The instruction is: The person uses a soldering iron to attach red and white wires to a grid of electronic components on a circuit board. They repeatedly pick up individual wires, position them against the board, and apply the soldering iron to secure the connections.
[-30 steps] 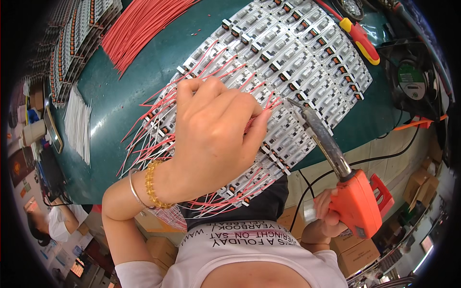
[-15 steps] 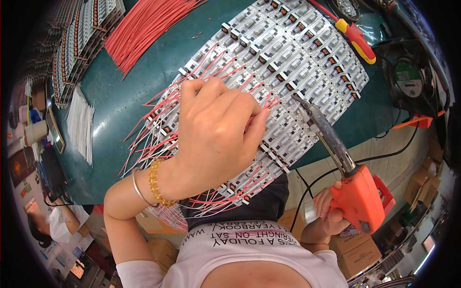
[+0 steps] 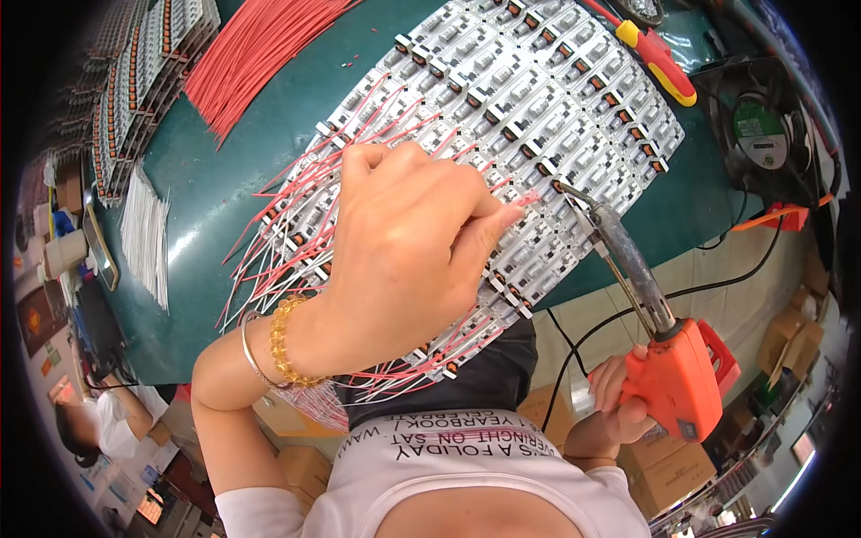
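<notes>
My left hand [image 3: 413, 233] hangs over a panel of small white circuit boards [image 3: 547, 134], its thumb and fingers closed in a pinch. Short red wire ends [image 3: 527, 198] stick out from the fingertips, blurred; the rest of those wires is hidden by the hand. My right hand [image 3: 619, 399] is wrapped round the handle of an orange-red soldering gun [image 3: 673, 377]. The gun's dark tip [image 3: 563, 188] points at the boards just right of the pinched wires. Red and white wires [image 3: 278, 233] fan out from the boards on the panel's left side.
Loose red wires [image 3: 260, 63] and white wires [image 3: 145, 233] lie in bundles on the green table [image 3: 197, 170]. Stacked board panels [image 3: 148, 90] stand far left. A red-yellow screwdriver [image 3: 659, 67] and a black fan [image 3: 762, 134] are at the right. A black cable [image 3: 708, 289] hangs below.
The panel, bundles and screwdriver appear shifted slightly left in the picture. My left fingertips and the wire ends have moved a little to the right, and the soldering gun stays close to the boards.
</notes>
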Demonstrator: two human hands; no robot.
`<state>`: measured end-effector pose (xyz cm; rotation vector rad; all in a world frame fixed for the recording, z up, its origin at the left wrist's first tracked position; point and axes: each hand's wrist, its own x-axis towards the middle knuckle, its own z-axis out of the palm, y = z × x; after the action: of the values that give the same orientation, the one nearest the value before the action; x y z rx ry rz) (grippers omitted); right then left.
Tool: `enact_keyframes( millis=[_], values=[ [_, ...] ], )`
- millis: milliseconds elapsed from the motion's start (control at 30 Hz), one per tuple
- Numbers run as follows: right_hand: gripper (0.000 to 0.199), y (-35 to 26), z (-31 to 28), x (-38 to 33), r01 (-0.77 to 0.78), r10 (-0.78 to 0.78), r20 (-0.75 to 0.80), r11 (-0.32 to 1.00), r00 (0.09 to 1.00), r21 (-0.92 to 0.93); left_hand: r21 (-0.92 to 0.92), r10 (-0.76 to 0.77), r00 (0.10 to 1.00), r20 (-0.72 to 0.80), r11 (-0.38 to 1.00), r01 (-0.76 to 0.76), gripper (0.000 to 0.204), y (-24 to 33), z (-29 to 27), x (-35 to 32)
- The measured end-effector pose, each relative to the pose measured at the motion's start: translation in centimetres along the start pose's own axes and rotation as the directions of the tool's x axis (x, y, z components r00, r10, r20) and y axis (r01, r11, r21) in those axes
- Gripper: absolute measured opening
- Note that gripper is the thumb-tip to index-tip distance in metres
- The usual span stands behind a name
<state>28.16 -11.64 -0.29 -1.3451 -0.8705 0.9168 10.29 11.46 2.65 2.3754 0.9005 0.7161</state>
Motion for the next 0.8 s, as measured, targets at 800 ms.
enact_keyframes(
  millis=[800],
  values=[
    [0.065,-0.8,-0.4,-1.2,-0.184,0.182,-0.037,0.982,0.983,-0.053,0.052,0.082,0.996,-0.035,0.995,-0.081,0.018,-0.7,1.7,-0.7]
  ],
)
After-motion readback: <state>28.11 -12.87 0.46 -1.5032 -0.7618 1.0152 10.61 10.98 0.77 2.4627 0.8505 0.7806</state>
